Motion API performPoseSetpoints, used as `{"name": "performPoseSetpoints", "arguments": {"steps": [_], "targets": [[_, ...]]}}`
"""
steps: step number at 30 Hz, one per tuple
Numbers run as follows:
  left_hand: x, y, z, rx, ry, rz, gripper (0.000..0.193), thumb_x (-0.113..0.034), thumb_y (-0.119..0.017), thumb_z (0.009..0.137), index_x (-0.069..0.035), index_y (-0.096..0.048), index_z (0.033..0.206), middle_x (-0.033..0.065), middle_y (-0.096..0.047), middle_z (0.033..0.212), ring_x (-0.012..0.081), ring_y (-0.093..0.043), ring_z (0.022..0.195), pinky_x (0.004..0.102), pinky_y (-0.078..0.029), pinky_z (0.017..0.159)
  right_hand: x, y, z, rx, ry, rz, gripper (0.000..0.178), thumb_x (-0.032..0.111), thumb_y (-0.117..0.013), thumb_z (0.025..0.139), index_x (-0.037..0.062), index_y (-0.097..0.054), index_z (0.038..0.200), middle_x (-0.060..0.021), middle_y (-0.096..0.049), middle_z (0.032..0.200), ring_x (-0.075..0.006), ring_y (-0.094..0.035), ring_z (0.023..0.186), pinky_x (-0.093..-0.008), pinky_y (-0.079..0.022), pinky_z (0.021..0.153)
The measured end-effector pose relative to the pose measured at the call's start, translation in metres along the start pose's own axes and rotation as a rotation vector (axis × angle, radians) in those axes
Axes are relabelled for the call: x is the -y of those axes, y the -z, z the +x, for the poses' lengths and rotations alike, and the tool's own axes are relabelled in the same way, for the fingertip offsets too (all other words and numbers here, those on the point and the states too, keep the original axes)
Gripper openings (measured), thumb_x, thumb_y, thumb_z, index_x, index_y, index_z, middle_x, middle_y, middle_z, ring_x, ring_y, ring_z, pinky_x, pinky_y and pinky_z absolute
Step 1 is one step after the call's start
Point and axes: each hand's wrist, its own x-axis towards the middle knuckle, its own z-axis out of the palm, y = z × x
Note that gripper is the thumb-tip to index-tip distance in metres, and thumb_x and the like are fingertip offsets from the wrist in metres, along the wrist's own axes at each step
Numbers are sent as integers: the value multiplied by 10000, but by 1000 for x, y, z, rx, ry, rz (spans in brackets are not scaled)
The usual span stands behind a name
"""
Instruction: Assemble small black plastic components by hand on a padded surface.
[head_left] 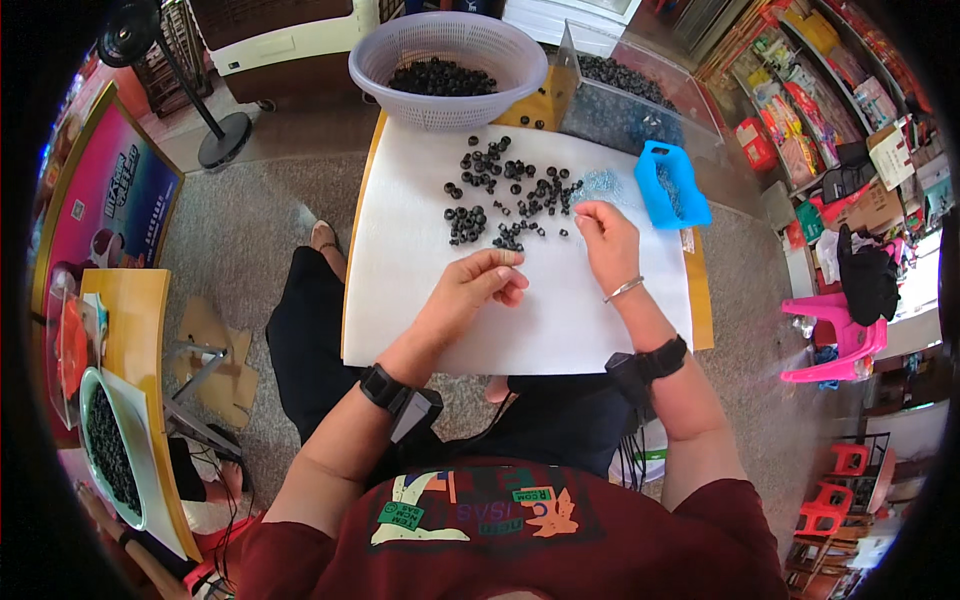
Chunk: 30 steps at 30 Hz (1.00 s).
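Observation:
Small round black parts (465, 224) lie in loose clusters across the white tabletop (420, 310). My left hand (478, 284) is at the near edge of these clusters, thumb and forefinger pinched together and the other fingers curled. Whatever is in that pinch is too small to name. To its right, my right hand (610, 243) hovers over the table with its fingertips closed together, close to a scatter of small clear bluish pieces (603, 184). Anything between those fingertips is hidden.
At the far edge stands a pale purple plastic basket (450, 108) holding black parts. Beside it is a clear bin (630, 125) of dark parts. A blue scoop-like tray (655, 210) rests at the table's right edge. Pink stools (835, 335) stand to the right.

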Motion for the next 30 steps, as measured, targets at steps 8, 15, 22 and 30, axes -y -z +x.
{"name": "performPoseSetpoints", "arguments": {"steps": [8,15,22,30], "targets": [[0,-2,-6,-35,-38,-29,244,-106,-481,956,21,-555,1151,85,-627,948,131,-596,816,265,-495,766,-17,-28,-18,-121,71,29,78,42,-600,795,27,-633,863,-100,-637,823,-230,-610,746,-324,-478,665],[0,-4,-6,-45,-41,-26,242,-101,-480,955,14,-556,1153,81,-629,939,133,-600,816,261,-497,769,-20,-21,-18,-239,30,146,80,34,-606,809,35,-644,880,-82,-636,811,-182,-595,685,-278,-467,618],[-1,-2,-8,-101,-38,0,240,-97,-492,948,13,-556,1150,79,-631,939,129,-601,803,261,-500,769,-13,-26,-17,-151,93,62,74,63,-642,775,50,-638,848,-60,-607,789,-202,-564,697,-310,-457,652],[4,1,-7,-33,-50,-27,249,-116,-514,940,17,-557,1146,65,-637,933,112,-594,797,251,-498,777,-19,-24,-19,-92,191,-181,113,126,-685,735,96,-641,835,-30,-588,873,-194,-537,809,-330,-398,764]]}}
